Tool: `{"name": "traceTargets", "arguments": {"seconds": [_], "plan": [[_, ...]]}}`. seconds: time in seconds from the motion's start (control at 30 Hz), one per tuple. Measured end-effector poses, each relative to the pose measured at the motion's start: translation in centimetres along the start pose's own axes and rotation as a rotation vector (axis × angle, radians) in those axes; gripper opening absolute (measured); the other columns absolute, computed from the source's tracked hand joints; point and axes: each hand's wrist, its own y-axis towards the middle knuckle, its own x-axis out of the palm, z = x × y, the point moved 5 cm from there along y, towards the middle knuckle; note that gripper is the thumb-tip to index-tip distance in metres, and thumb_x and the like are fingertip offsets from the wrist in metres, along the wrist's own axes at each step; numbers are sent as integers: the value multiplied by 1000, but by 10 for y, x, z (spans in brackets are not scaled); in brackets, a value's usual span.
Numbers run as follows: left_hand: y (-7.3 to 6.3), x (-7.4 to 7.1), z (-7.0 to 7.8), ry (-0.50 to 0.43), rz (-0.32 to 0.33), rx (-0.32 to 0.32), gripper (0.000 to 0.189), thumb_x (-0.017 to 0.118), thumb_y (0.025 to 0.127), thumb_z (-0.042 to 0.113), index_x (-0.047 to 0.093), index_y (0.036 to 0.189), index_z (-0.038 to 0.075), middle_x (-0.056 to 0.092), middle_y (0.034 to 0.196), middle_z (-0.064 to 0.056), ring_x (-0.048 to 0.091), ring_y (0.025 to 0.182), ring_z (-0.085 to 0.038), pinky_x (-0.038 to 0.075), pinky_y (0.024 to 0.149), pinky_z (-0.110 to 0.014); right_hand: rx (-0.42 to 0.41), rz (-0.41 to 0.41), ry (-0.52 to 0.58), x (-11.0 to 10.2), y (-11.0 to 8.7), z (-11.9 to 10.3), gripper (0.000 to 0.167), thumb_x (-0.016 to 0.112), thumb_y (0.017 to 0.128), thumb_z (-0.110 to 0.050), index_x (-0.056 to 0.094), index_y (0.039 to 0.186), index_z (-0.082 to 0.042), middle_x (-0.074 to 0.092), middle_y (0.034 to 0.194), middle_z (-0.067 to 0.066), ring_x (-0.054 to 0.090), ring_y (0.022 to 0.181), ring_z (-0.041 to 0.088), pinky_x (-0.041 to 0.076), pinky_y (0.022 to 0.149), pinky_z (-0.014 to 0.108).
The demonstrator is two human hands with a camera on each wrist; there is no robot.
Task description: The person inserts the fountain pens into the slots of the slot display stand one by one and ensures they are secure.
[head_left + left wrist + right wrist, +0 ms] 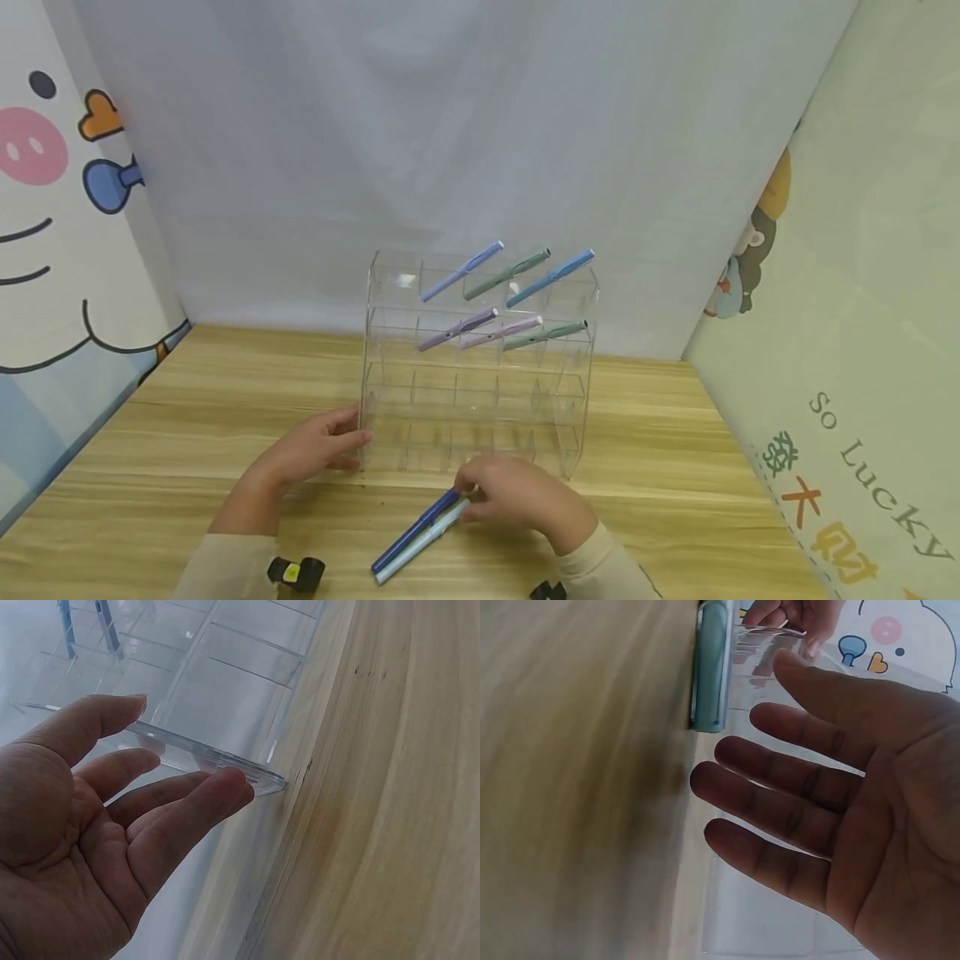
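A clear acrylic pen rack (472, 379) stands on the wooden table. At its left side is my left hand (322, 446), with fingertips and thumb right at the side panel's edge; the left wrist view shows these fingers (199, 802) relaxed and slightly bent. My right hand (517, 496) is low over the table before the rack, at the far ends of a dark blue pen (415, 531) and a pale blue pen (423, 546), which lie side by side. In the right wrist view, its fingers (772, 806) are spread and relaxed, apart from the pale pen (711, 667).
Three pens lean in the rack's top tier, among them a green pen (507, 275) and a blue pen (551, 277). Three more, including a purple pen (457, 330), lean in the tier below. A grey-white curtain (480, 150) hangs behind; printed panels flank the table (660, 500).
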Motion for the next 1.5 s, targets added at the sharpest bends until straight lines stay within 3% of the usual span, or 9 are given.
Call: {"name": "traceTargets", "arguments": {"seconds": [0.17,0.37,0.7,1.07,1.27,1.4,1.5], "plan": [[1,0,-1,-9,-2,2,76,61,98,37,23,157,8,29,156,-28,47,133,-42,57,93,-42,13,-12,7,5,1,5,17,77,85,-30,70,95,-19,54,80,-9,43,72,2,39,63,16],[1,0,-1,-2,-2,-13,78,61,97,39,22,157,8,28,156,-28,53,128,-40,56,95,-43,3,-11,-10,9,3,6,17,78,83,-32,66,89,-21,48,79,-11,41,72,2,39,62,16],[1,0,-1,-11,-9,-11,80,62,97,40,20,157,8,27,156,-28,50,130,-41,56,95,-43,84,-45,-30,14,4,11,20,80,81,-31,62,83,-23,46,81,-14,43,72,3,40,62,18],[2,1,-1,-16,-2,-14,78,61,97,37,20,157,9,27,157,-26,48,132,-42,56,93,-42,52,-71,-35,15,2,12,15,79,81,-28,64,84,-25,44,80,-14,41,71,3,38,62,17],[3,0,-2,-14,-3,-9,77,61,98,36,20,157,10,26,158,-26,50,130,-41,56,94,-42,16,-89,164,8,-3,17,11,73,83,-22,63,83,-27,52,81,-16,48,74,0,44,65,17],[2,0,-2,-13,-3,-8,76,60,98,35,21,157,9,26,157,-26,50,130,-41,56,94,-42,-56,-95,379,1,-6,19,8,71,88,-24,63,88,-25,60,83,-16,55,76,-2,50,69,17],[2,0,-2,-19,-5,-7,74,60,99,33,21,157,8,27,157,-27,47,132,-42,56,93,-42,-119,-108,610,-4,-7,19,8,69,92,-21,64,97,-17,65,88,-7,58,78,1,52,71,20]]}}
